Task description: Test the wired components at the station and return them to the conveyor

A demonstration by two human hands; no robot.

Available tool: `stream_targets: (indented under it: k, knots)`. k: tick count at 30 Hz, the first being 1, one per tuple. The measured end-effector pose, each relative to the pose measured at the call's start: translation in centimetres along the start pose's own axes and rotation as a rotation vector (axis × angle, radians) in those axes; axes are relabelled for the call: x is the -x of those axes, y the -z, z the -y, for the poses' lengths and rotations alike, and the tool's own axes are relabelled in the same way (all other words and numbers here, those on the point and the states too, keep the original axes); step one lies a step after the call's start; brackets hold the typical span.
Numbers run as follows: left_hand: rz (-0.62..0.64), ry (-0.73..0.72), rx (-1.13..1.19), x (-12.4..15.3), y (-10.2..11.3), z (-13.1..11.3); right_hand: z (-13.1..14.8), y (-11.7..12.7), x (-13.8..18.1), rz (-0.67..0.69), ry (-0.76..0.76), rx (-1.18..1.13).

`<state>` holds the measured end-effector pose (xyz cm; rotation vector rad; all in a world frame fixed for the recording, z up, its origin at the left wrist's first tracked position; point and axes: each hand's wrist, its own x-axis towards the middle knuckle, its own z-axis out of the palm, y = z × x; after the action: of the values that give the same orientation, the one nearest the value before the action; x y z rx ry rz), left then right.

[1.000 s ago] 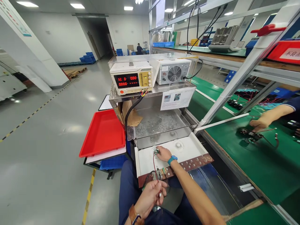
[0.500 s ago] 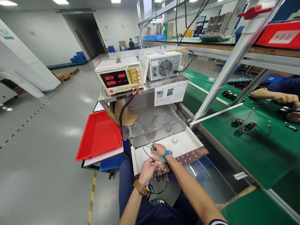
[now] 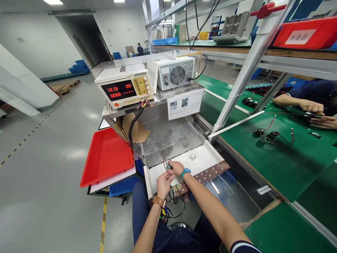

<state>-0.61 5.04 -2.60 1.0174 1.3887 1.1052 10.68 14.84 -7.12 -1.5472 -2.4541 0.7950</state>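
My right hand (image 3: 176,168) rests on the white tray (image 3: 207,158) and pinches a small dark part with a red wire (image 3: 168,165). My left hand (image 3: 163,183), with a brown wrist strap, is closed just below it and grips the wire leads near the brown terminal strip (image 3: 210,172). Black and red leads hang from the strip's left end toward my lap.
A power supply with red digits (image 3: 123,90) and a fan unit (image 3: 176,73) sit on the steel shelf above. A red tray (image 3: 106,156) lies to the left. On the green conveyor (image 3: 276,158) lie wired parts (image 3: 271,136); another person's hands (image 3: 314,112) work at the far right.
My left hand rose from my lap to the tray edge beside my right hand. The view shifted left and down. The other person's hands drew back from the parts on the conveyor.
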Motion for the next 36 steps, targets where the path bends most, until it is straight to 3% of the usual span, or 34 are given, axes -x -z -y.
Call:
stream_targets:
  k: [11,36]
  knots:
    - [0.091,0.099,0.047,0.38,-0.27,0.74,0.34,0.31,0.24,-0.014,-0.003,-0.004]
    - [0.081,0.122,0.059,0.68,-0.05,0.73,0.59,-0.5,0.21,-0.027,0.011,0.024]
